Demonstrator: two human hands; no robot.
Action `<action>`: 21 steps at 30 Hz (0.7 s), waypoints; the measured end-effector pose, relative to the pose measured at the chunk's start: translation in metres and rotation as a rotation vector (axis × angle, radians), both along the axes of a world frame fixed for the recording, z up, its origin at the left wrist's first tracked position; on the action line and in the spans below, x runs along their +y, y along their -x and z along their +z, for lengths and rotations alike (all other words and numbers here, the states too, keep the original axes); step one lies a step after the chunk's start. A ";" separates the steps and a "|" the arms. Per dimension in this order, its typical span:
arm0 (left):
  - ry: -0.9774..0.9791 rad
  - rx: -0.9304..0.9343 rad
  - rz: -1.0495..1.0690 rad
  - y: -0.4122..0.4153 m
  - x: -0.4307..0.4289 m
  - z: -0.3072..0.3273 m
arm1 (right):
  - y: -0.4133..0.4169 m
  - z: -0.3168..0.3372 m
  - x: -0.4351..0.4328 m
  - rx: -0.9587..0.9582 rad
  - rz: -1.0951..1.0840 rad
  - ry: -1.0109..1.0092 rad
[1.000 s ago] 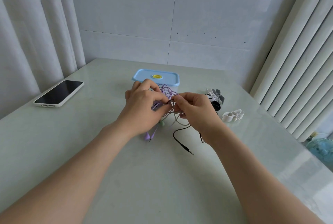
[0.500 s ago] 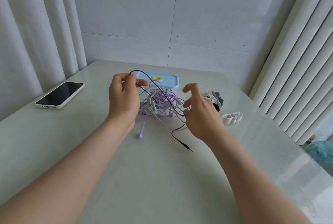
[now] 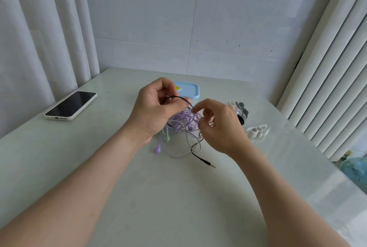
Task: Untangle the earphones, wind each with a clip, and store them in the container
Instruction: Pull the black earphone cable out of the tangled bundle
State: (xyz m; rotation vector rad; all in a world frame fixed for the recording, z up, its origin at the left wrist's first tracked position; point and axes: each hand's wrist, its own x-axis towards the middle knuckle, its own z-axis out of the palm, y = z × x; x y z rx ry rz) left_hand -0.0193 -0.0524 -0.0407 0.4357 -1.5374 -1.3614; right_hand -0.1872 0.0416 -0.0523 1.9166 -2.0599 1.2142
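A tangle of earphones, purple, pale green and black cords, hangs between my hands above the table. My left hand is raised and pinches a loop of the black cord. My right hand pinches strands at the right of the tangle with thumb and forefinger. A purple earbud and the black jack plug trail on the table. The container with its light blue lid stands behind my left hand, partly hidden. Winding clips lie to the right: a white one and a grey, white and black heap.
A phone in a white case lies screen up at the left. The pale table meets a tiled wall at the back. Curtains hang on the left, vertical blinds on the right. A small fan stands on the floor, lower right.
My left hand has lifted the black cord up out of the tangle. My right hand let go, opened, then came back and pinched the strands again. The tangle has risen off the table.
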 end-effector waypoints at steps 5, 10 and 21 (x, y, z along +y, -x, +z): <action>-0.009 -0.061 0.205 0.010 0.012 0.003 | -0.011 0.018 0.013 -0.320 0.348 -0.179; 0.226 -0.336 0.611 0.004 -0.001 -0.010 | -0.005 0.025 0.015 -0.605 0.434 -0.090; 0.835 -0.828 0.867 -0.001 -0.012 -0.026 | 0.008 0.018 0.010 -0.310 -0.188 0.273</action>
